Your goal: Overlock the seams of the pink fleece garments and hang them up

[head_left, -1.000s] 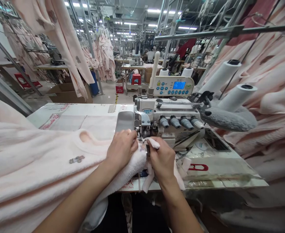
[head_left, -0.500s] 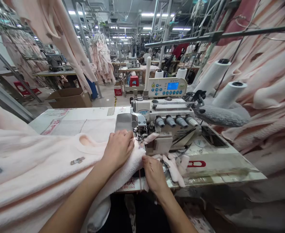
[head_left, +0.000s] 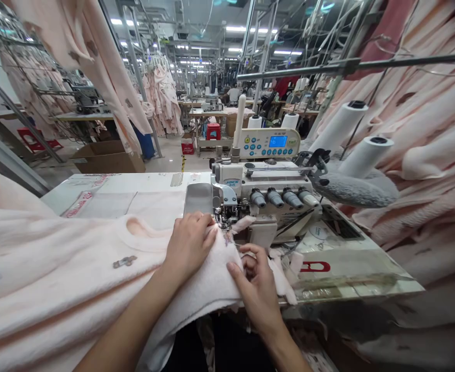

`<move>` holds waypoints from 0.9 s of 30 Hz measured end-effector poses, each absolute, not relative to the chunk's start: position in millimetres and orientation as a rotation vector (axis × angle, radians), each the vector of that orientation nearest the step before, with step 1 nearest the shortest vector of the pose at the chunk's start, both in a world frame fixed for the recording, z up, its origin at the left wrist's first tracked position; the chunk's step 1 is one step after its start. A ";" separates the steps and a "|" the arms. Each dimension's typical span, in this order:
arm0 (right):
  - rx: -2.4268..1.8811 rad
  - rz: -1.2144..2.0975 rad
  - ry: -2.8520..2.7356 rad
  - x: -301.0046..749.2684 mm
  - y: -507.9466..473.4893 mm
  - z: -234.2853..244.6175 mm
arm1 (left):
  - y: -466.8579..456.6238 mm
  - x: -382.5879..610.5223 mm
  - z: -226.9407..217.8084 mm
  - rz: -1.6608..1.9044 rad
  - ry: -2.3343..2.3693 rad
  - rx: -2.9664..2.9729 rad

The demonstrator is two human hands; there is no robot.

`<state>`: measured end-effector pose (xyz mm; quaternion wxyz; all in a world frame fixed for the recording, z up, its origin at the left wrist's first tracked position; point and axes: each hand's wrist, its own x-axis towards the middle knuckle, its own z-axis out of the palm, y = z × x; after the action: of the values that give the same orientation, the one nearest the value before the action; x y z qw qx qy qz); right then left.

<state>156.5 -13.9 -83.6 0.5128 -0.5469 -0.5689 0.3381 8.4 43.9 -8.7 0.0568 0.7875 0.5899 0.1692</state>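
A pale pink fleece garment with small printed motifs spreads over the left of the table, its white underside folded up near the needle. My left hand lies on the cloth just left of the presser foot, fingers bent and closed on a fold. At the cloth's right edge is my right hand, thumb against the fleece and index finger apart from it, the other fingers curled. An overlock sewing machine stands right behind the hands. Cloth lies under or against its foot; which is hidden.
Pink fabric scraps lie right of my right hand, beside a red flat loop-shaped piece. Thread cones stand behind the machine. Pink garments hang at the right. A cardboard box sits beyond the table.
My right hand has loosened from its pinch on the cloth edge and turned, its thumb and index finger now apart. The white fleece lies further right and flatter. My left hand has barely moved.
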 end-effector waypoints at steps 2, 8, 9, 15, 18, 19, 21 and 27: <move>-1.307 0.695 -1.579 160.4 -14.9 -77.7 | 44.9 9.0 -9.3 0.513 1.786 2.382; -1.394 0.693 -1.795 167.5 -9.2 -53.4 | 51.9 9.5 -8.7 0.533 1.751 2.376; -1.425 0.701 -1.791 167.8 -7.4 -51.4 | 53.4 9.7 -8.6 0.540 1.748 2.375; -1.451 0.735 -1.701 166.2 0.2 -48.1 | 64.9 9.7 -8.4 0.560 1.746 2.369; -1.451 0.810 -1.607 163.6 0.8 -50.4 | 70.1 10.3 -6.1 0.534 1.759 2.385; -1.438 0.839 -1.571 162.4 0.2 -52.4 | 68.6 10.7 -5.1 0.530 1.773 2.405; -1.383 0.947 -1.461 160.3 -2.7 -58.3 | 56.8 11.6 -4.3 0.591 1.836 2.485; -1.024 1.421 -1.135 160.1 -19.1 -77.5 | -23.4 12.4 -34.3 0.910 1.435 2.649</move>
<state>160.1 -19.1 -77.5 0.5031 -0.4240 -0.4702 0.5883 12.4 -23.4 -34.3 -0.0027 0.8417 0.4559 0.2892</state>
